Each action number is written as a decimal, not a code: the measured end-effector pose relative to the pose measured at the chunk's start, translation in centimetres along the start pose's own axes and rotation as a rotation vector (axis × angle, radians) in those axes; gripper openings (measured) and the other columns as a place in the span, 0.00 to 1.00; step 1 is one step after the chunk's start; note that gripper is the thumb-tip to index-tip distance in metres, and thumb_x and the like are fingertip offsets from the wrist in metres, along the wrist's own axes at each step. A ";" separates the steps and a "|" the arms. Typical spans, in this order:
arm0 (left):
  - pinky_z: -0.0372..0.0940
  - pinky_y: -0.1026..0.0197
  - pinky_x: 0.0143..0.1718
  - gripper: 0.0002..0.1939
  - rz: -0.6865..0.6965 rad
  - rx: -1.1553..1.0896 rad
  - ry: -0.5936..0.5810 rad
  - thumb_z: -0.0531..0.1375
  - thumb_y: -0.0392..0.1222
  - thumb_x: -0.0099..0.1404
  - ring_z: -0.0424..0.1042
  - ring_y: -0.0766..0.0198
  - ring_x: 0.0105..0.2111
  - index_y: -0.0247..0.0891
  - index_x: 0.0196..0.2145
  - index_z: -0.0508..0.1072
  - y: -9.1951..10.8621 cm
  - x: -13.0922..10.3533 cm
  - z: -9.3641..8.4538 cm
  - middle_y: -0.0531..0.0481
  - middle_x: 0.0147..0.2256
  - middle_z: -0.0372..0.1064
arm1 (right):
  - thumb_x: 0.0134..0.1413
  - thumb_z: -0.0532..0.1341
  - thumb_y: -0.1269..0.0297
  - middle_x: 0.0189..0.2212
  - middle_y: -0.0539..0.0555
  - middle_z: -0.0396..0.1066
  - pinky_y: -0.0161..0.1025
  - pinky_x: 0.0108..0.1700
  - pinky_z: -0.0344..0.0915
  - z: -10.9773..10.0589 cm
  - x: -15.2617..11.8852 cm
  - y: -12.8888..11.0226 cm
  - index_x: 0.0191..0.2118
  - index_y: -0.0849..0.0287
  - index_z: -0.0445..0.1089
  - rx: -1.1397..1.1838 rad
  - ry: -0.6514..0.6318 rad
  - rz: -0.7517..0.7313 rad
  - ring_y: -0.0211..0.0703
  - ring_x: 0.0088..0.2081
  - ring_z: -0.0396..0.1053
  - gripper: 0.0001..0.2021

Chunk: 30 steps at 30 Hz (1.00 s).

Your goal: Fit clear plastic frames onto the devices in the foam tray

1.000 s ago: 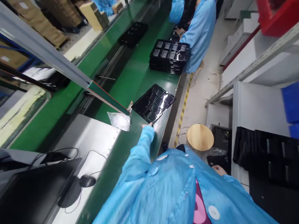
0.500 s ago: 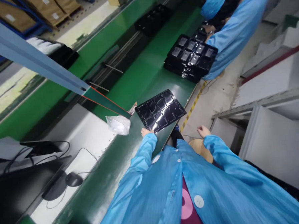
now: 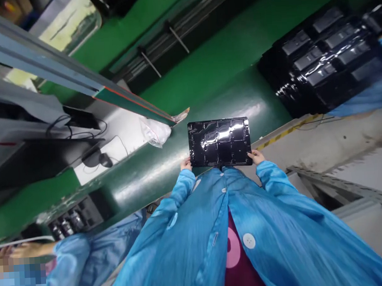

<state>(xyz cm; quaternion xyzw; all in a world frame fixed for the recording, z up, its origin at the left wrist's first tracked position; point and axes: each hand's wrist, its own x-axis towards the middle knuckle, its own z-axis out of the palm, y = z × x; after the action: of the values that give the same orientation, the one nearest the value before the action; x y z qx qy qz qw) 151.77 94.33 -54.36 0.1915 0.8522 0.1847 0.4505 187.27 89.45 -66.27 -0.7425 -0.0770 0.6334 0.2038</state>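
A glossy black plastic tray [image 3: 219,141] with several empty pockets lies at the near edge of the green conveyor belt [image 3: 207,86]. My left hand [image 3: 186,163] grips its near left corner. My right hand [image 3: 256,156] grips its near right corner. Both arms wear blue coat sleeves. A crumpled clear plastic bag [image 3: 155,132] lies on the belt just left of the tray.
A stack of black trays holding dark parts [image 3: 321,59] sits on the belt at the far right. A grey rail [image 3: 62,77] crosses above the belt. A monitor, cables and mouse [image 3: 104,160] are at left. A co-worker's blue sleeve [image 3: 88,255] is at lower left.
My right hand came up from my side and took the tray's right corner. The tray now sits square to me, and the view has swung left and down.
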 end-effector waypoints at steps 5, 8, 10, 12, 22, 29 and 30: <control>0.70 0.49 0.48 0.20 -0.155 -0.118 -0.065 0.59 0.48 0.68 0.71 0.57 0.48 0.36 0.54 0.68 -0.9 0.8 -2.2 0.43 0.52 0.67 | 0.64 0.59 0.57 0.39 0.54 0.71 0.37 0.40 0.72 -2.8 -0.9 0.4 0.49 0.64 0.68 0.165 -0.095 -0.040 0.35 0.37 0.70 0.16; 0.70 0.49 0.48 0.20 -0.187 -0.159 -0.142 0.59 0.48 0.68 0.71 0.58 0.48 0.36 0.54 0.68 -1.4 1.7 -3.7 0.43 0.52 0.67 | 0.64 0.58 0.57 0.40 0.54 0.71 0.38 0.40 0.72 -3.5 -1.9 0.7 0.49 0.64 0.68 0.275 -0.093 -0.095 0.35 0.37 0.71 0.16; 0.70 0.49 0.49 0.20 -0.188 -0.180 -0.215 0.59 0.48 0.68 0.71 0.58 0.48 0.36 0.54 0.68 -1.4 2.0 -4.3 0.43 0.52 0.67 | 0.64 0.59 0.57 0.40 0.54 0.72 0.38 0.41 0.72 -3.5 -2.9 0.9 0.49 0.64 0.68 0.330 -0.089 -0.119 0.35 0.38 0.71 0.16; 0.70 0.48 0.49 0.20 -0.170 -0.199 -0.297 0.59 0.48 0.69 0.71 0.57 0.48 0.36 0.54 0.68 -1.1 1.9 -4.6 0.43 0.52 0.68 | 0.63 0.59 0.58 0.39 0.54 0.72 0.39 0.42 0.72 -3.4 -4.3 1.3 0.49 0.65 0.69 0.377 -0.092 -0.135 0.36 0.38 0.72 0.15; 0.67 0.49 0.55 0.32 0.025 -0.008 -0.799 0.72 0.48 0.52 0.75 0.53 0.49 0.37 0.53 0.71 3.9 -2.9 -2.7 0.43 0.46 0.77 | 0.61 0.62 0.62 0.39 0.54 0.73 0.38 0.42 0.71 -5.3 -13.7 6.9 0.46 0.65 0.71 0.737 0.096 -0.155 0.35 0.37 0.72 0.12; 0.73 0.45 0.47 0.28 0.075 0.332 -1.095 0.74 0.45 0.45 0.79 0.53 0.36 0.38 0.44 0.73 2.6 -10.0 7.0 0.46 0.36 0.79 | 0.65 0.51 0.44 0.46 0.57 0.72 0.45 0.50 0.69 -7.1 -21.3 14.7 0.51 0.62 0.69 1.332 0.571 -0.198 0.40 0.45 0.71 0.26; 0.73 0.45 0.46 0.28 0.080 0.378 -1.128 0.74 0.46 0.45 0.79 0.53 0.35 0.38 0.43 0.73 2.0 -11.2 8.6 0.46 0.36 0.78 | 0.64 0.48 0.40 0.47 0.57 0.72 0.46 0.51 0.69 -6.5 -22.5 15.6 0.53 0.61 0.68 1.414 0.613 -0.205 0.41 0.46 0.71 0.29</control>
<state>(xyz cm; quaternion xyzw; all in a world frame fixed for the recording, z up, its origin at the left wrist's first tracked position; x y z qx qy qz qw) 165.10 91.75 -50.10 0.3690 0.4915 -0.0837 0.7844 187.16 65.62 -51.36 -0.5674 0.3369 0.2763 0.6988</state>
